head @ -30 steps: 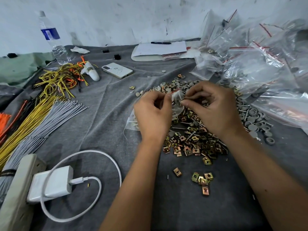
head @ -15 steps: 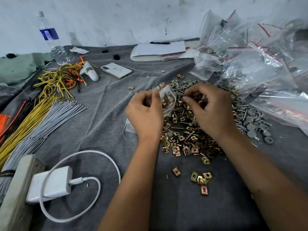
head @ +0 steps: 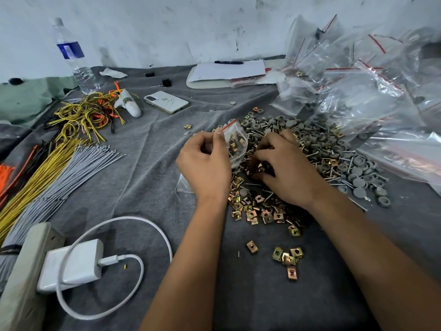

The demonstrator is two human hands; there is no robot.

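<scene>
My left hand (head: 206, 163) grips a small clear zip bag (head: 236, 142) with a red strip, holding it upright with brass clips inside. Just right of the bag, my right hand (head: 284, 166) is down on the pile of brass square clips (head: 262, 211), fingers curled around a few of them. Grey round caps and nails (head: 334, 151) lie mixed behind and to the right of the clip pile. A few stray clips (head: 287, 259) sit apart on the grey cloth (head: 143, 175) near me.
Heaped clear bags (head: 370, 96) fill the right. Yellow and grey wire bundles (head: 47, 168) lie left, with a power strip and white charger (head: 74, 263) and cable. A phone (head: 166, 102), water bottle (head: 74, 58), notepad with pen (head: 226, 70) stand behind.
My hands have separated. The left hand drew the bag leftward and upright; the right hand left the bag's mouth and dropped onto the clip pile.
</scene>
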